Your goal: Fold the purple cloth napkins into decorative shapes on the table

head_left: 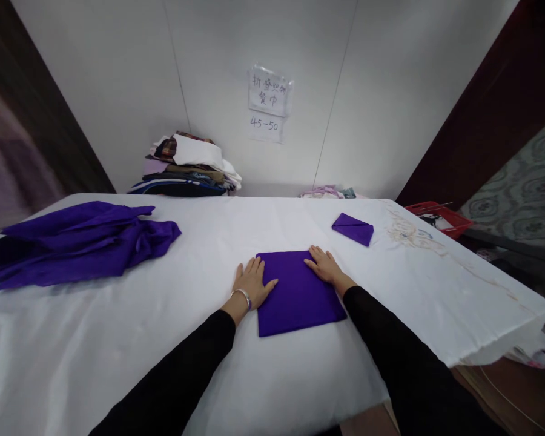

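A purple cloth napkin (300,297), folded into a flat square, lies on the white-covered table in front of me. My left hand (252,283) rests flat on its left edge with the fingers spread; a silver bracelet circles that wrist. At the upper right corner, my right hand (324,266) lies flat on the cloth, fingers stretched out. Neither hand grips anything. Farther back to the right sits a small folded purple napkin (353,229), apart from both hands. A loose heap of purple cloths (86,242) spreads over the table's left side.
Against the back wall stands a stack of folded clothes (186,163). A paper sign (269,100) with handwriting hangs above. A red basket (456,225) is beyond the right edge of the table (200,363), whose cover has a faint printed pattern on that side.
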Tool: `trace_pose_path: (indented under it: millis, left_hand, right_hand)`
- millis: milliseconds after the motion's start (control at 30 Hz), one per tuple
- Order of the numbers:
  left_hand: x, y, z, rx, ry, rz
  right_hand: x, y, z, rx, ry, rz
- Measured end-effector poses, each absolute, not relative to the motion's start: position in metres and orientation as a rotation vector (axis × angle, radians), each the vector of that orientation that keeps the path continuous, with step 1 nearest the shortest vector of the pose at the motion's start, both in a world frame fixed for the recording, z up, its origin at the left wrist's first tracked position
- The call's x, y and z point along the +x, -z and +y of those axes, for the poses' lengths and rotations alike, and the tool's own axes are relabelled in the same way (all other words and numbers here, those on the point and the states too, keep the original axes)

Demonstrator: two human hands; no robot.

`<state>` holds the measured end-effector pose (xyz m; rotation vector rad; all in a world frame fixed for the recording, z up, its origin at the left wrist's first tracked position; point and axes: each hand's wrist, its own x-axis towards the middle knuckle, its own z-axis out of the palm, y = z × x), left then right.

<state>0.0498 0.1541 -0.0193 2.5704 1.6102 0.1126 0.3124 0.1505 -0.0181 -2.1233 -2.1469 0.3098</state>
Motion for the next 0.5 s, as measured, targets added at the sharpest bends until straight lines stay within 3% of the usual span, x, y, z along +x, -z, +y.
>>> trace_pose_path:
  millis: [367, 500]
  left_hand:
    - [0.066, 0.003, 0.157, 2.498, -0.055, 1.584]
    - [0.113, 0.008, 0.151, 2.599, -0.13, 1.335]
  right_hand:
    - [0.315, 0.029, 0.15, -2.107, -0.232, -2.154]
    - [0.318, 0.033, 0.151, -2.099, -0.196, -2.184]
